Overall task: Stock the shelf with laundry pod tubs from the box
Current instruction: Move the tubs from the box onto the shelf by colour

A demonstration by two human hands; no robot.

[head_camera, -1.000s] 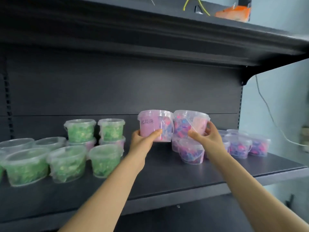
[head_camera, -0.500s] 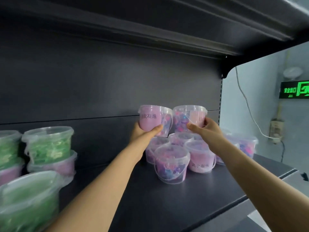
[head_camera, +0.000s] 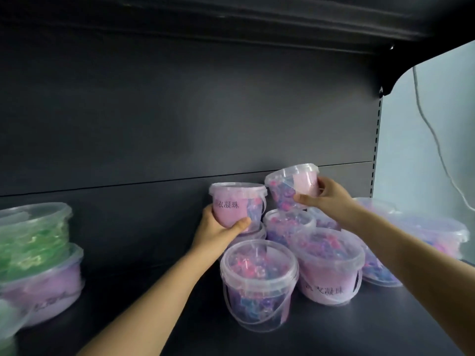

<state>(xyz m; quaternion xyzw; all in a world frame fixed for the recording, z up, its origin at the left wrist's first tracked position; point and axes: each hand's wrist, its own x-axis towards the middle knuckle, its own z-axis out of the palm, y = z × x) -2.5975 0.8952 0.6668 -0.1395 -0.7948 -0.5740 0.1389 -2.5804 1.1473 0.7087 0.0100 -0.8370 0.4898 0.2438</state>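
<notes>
Matt charcoal all over the shelf (head_camera: 372,330) and back panel (head_camera: 180,111). Solid pink with black characters on the left-hand tub (head_camera: 231,204); mottled pink and blue behind clear plastic in the right-hand tub (head_camera: 288,183) and front tub (head_camera: 259,286). Bright green in the stacked tub (head_camera: 33,240), lilac in the tub beneath (head_camera: 43,286). Pale blue-grey on the wall (head_camera: 411,163).

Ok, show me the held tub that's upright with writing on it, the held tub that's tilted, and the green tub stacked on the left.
Upright held tub (head_camera: 230,210): head view, on its pink label.
Tilted held tub (head_camera: 282,188): head view, on its clear side wall.
Green tub (head_camera: 33,235): head view, on its side wall.
</notes>
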